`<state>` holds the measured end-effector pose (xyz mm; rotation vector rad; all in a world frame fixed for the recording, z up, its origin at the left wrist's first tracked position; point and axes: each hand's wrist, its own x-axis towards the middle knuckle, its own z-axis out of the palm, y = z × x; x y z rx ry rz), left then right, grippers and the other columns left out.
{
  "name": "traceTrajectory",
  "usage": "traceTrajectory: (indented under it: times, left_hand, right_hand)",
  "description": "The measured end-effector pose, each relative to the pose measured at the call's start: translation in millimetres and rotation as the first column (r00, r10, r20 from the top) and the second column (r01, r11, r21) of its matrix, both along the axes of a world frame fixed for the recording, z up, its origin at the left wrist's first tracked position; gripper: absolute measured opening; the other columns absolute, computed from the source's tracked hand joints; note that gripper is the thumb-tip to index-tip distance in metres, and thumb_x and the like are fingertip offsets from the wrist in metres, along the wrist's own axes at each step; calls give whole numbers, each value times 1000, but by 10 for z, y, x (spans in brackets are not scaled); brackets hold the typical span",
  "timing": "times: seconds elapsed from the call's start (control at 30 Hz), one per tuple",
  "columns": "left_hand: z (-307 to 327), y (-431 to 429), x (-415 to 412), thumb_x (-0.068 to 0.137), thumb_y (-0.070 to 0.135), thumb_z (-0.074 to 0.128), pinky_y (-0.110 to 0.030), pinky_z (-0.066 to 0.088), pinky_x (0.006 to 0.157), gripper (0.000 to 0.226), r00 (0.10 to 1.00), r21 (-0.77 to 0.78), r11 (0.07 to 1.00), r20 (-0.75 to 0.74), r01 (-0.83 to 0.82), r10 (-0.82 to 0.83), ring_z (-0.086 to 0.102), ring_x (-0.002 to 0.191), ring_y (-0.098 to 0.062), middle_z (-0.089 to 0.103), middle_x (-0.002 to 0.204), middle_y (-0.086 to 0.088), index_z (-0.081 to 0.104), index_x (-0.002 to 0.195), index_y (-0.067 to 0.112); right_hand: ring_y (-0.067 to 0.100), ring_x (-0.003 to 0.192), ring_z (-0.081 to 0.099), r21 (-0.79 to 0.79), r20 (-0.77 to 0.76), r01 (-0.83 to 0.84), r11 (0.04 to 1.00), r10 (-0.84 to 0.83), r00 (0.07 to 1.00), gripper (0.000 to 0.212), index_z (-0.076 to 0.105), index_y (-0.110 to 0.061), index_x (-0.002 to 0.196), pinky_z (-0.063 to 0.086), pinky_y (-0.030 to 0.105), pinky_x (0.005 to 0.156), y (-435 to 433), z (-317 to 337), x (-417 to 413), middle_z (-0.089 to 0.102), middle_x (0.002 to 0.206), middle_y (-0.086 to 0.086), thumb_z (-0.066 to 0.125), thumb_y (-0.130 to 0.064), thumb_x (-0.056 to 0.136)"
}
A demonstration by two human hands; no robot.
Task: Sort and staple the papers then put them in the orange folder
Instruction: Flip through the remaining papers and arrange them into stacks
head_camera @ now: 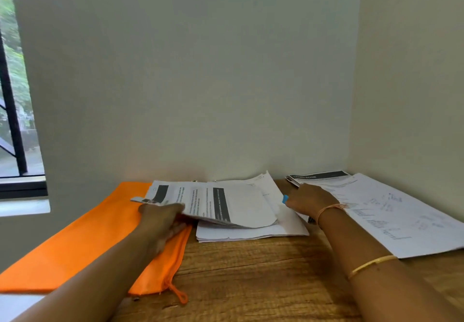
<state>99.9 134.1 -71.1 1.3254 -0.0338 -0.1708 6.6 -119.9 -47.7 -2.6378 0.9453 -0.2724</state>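
Observation:
An orange zip folder [82, 233] lies flat on the left of the wooden table. My left hand [163, 218] grips the near edge of a printed sheaf [213, 203] and lifts it off a white paper stack [251, 233] at the table's middle. My right hand [308, 202] rests between that stack and the right-hand papers, its fingers curled around a small blue object [285, 199], mostly hidden. A large sheet with handwriting [391, 213] lies on the right, and printed pages with a black header [319, 177] sit behind it.
The wooden table [251, 284] stands in a corner, with walls close behind and to the right. A window [15, 95] is at the left. The folder's zip pull cord [178, 294] trails onto the wood near the front.

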Motion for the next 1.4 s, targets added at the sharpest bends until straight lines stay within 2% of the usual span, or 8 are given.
traceTrajectory:
  times: [0.2, 0.47, 0.57, 0.67, 0.77, 0.93, 1.23, 1.4]
  left_hand:
    - [13, 5, 9, 87, -15, 47, -33, 48, 55, 43, 970, 104, 987, 224, -120, 94, 55, 77, -18, 52, 92, -4, 32, 115, 14]
    - [66, 64, 26, 88, -16, 44, -33, 48, 66, 41, 935, 8, 977, 291, -215, 203, 51, 76, -13, 48, 88, 1, 29, 110, 15]
    - [75, 73, 47, 89, -15, 44, -38, 47, 74, 40, 924, -19, 969, 296, -245, 240, 52, 92, -23, 50, 97, -4, 30, 113, 15]
    - [75, 103, 83, 91, -10, 45, -38, 47, 74, 34, 920, -30, 965, 296, -261, 258, 53, 92, -24, 51, 93, -2, 29, 108, 16]
    - [81, 121, 89, 93, -8, 41, -32, 45, 59, 31, 917, -10, 959, 291, -283, 273, 53, 77, -19, 53, 100, -8, 30, 109, 17]
    - [74, 106, 80, 95, -5, 37, -29, 41, 52, 37, 910, 44, 952, 310, -303, 275, 51, 70, -16, 52, 105, -9, 35, 129, 11]
    - [71, 138, 116, 100, 7, 40, -29, 45, 56, 35, 923, 12, 966, 297, -260, 244, 57, 85, -24, 56, 110, -12, 35, 134, 10]
    - [57, 113, 157, 95, 22, 54, -41, 55, 71, 40, 989, 1, 1000, 149, -4, 4, 67, 89, -29, 66, 108, -12, 40, 130, 7]
  right_hand:
    - [26, 126, 46, -110, -75, 28, 994, -37, 997, 47, 48, -15, 134, 39, 33, 102, -60, -80, 19, 46, 141, 7, 46, -36, 93]
    - [25, 127, 46, -220, -128, 35, 975, -64, 990, 47, 47, -20, 136, 39, 35, 101, -44, -121, 60, 46, 142, 4, 42, -37, 93]
    - [27, 117, 54, -224, 8, 36, 974, -35, 999, 39, 56, -19, 125, 43, 35, 91, 7, -60, 82, 56, 129, 7, 43, -30, 89]
    - [30, 102, 57, -187, 331, 47, 981, 18, 944, 23, 57, -11, 105, 42, 32, 76, 90, 0, 113, 62, 112, 10, 45, -24, 91]
    - [28, 105, 56, -97, 509, -145, 985, 175, 843, 34, 53, -12, 120, 44, 33, 82, 209, -9, 147, 59, 118, 10, 42, -34, 97]
    - [21, 100, 57, 204, 550, -424, 882, 255, 795, 39, 58, -12, 115, 41, 28, 75, 401, -111, 213, 63, 113, 7, 43, -43, 97]
    - [19, 83, 57, 277, 521, -433, 858, 245, 818, 9, 60, -15, 93, 40, 25, 64, 446, -80, 202, 62, 92, 2, 53, -21, 94]
    - [20, 82, 56, 364, 559, -346, 865, 94, 824, 12, 62, -10, 97, 40, 23, 58, 419, -83, 220, 62, 94, 6, 52, -15, 94]
